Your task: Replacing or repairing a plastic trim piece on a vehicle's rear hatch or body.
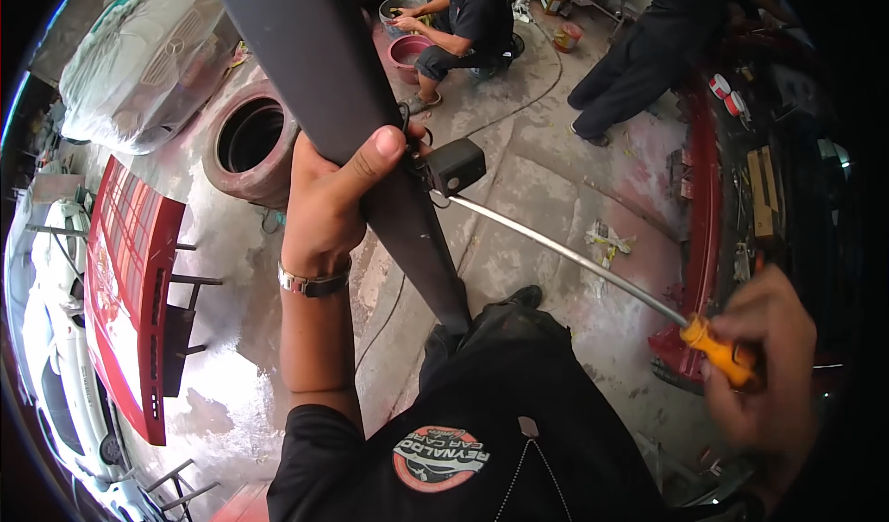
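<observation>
A long, dark plastic trim piece (pixel 306 50) slants from the top of the view down to my legs. My left hand (pixel 324 193) is wrapped round its middle, thumb on top. A small black box-shaped part (pixel 454 168) sticks out from the trim's right edge beside my fingers, with a thin black wire near it. In my right hand (pixel 773 355), blurred by motion, is the orange handle of a long screwdriver (pixel 574 258). Its metal shaft runs up and left, and its tip reaches the black part's base; the exact contact is hidden.
At left stand a red car panel (pixel 130 290) on a metal stand and a tire (pixel 250 142); behind is a covered car (pixel 153 63). A person (pixel 477 17) squats by buckets ahead, another (pixel 639 59) stands farther right. A red car body edge (pixel 701 207) borders the right.
</observation>
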Tool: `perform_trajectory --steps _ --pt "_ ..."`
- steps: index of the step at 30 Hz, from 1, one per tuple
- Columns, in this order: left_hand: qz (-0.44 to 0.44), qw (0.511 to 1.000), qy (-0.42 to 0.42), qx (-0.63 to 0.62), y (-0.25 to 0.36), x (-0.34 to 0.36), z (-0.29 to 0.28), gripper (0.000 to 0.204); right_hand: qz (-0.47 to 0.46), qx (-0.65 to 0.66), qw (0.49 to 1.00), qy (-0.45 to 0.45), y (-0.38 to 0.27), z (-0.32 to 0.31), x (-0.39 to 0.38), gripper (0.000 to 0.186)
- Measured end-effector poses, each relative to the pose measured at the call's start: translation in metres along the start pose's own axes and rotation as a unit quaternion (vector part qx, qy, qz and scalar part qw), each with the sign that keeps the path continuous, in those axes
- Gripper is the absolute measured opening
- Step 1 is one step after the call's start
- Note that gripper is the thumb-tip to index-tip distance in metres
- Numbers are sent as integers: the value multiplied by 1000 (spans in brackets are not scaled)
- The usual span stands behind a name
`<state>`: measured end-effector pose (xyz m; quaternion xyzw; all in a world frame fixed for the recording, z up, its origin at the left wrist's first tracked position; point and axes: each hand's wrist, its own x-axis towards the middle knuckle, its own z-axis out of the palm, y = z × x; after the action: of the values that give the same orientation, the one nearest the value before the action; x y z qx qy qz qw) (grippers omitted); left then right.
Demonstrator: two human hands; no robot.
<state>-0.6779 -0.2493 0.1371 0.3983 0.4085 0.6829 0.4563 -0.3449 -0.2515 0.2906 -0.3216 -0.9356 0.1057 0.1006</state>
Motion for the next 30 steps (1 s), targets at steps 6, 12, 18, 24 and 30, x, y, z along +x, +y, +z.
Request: perform_trajectory --steps 6,12,18,24,30 --pt "-7 999 -31 -34 -5 4 8 43 -176 -387 900 -94 -43 -20 -22 42" --pt "-4 999 -13 -37 -8 -4 5 41 425 348 835 17 -15 9 0 27" --pt "-36 999 -23 -3 -12 5 14 36 12 29 999 -2 10 15 -27 30" --pt "-22 998 -41 -41 -10 7 25 35 -185 -387 901 61 5 22 -29 28" --pt "-13 999 -29 -24 -20 12 21 23 262 366 883 -133 16 22 -14 34"
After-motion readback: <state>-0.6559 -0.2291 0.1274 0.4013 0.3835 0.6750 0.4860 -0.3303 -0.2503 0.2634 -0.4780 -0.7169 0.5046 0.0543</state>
